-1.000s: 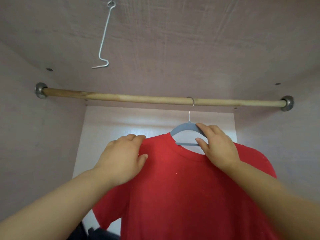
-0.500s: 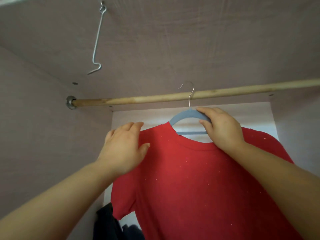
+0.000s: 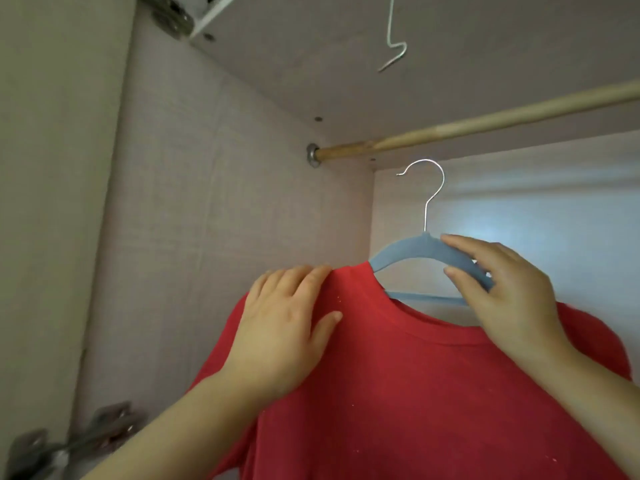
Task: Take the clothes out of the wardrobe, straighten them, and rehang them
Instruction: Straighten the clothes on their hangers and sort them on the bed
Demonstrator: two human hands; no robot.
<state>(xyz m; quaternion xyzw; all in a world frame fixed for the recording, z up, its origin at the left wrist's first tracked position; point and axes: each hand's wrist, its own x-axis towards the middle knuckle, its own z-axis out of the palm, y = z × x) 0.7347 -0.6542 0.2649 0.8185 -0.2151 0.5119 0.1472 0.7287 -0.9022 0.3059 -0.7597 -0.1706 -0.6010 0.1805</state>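
A red T-shirt hangs on a light blue hanger with a silver hook. The hook is free in the air, below and in front of the wooden wardrobe rod. My right hand grips the hanger's right arm beside the neck, fingers over the top and thumb underneath. My left hand lies on the shirt's left shoulder, fingers over its top edge and thumb on the front cloth.
The wardrobe's left side wall is close beside the shirt. A bent wire hook hangs from the ceiling panel. Door hinges show at the top left and bottom left.
The hanger's hook has come off the rod and now sits lower, clear of it. Both hands kept their hold while the shirt moved down and out; the view swung left.
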